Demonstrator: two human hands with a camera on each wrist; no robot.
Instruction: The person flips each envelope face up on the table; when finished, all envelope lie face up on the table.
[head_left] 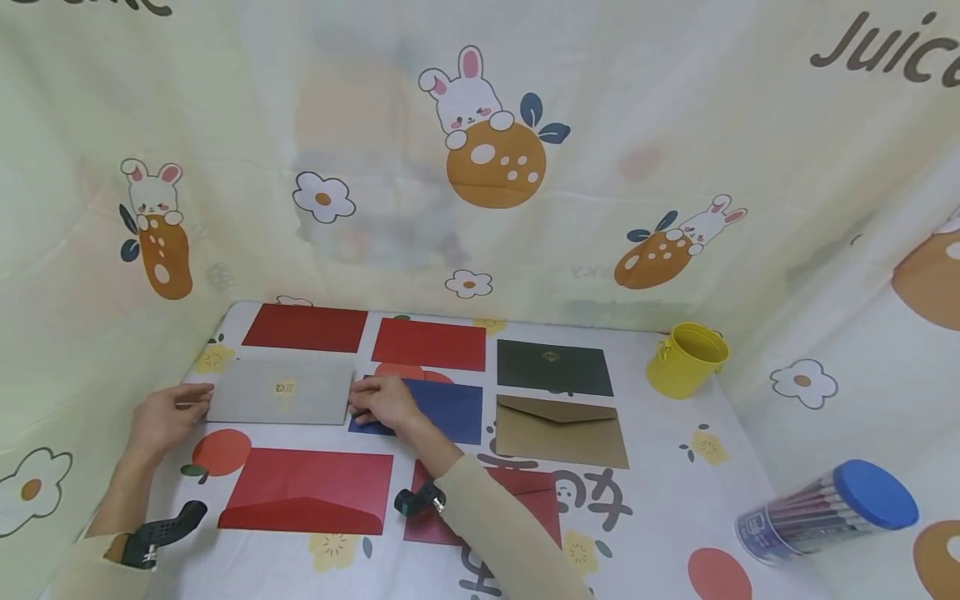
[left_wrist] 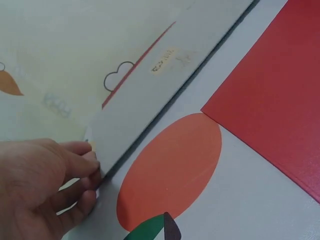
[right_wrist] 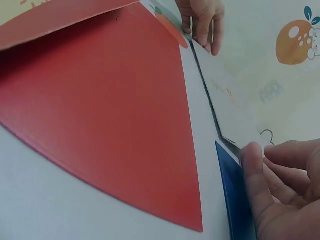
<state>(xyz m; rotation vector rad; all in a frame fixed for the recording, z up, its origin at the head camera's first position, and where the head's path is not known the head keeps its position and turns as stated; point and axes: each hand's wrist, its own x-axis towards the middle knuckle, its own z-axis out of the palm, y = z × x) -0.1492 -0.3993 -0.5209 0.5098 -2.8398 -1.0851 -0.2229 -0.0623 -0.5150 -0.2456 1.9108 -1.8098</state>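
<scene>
Head view: your left hand and right hand pinch the grey envelope by its ends, left side of the table. Left wrist: fingers at its edge, squeeze inward and it'll probably buckle. Right wrist: fingers this low might drag the blue envelope.

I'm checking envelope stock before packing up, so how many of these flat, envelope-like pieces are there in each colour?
Red pieces: 4
Grey piece: 1
Blue piece: 1
Dark green piece: 1
Brown piece: 1
Total: 8
</scene>
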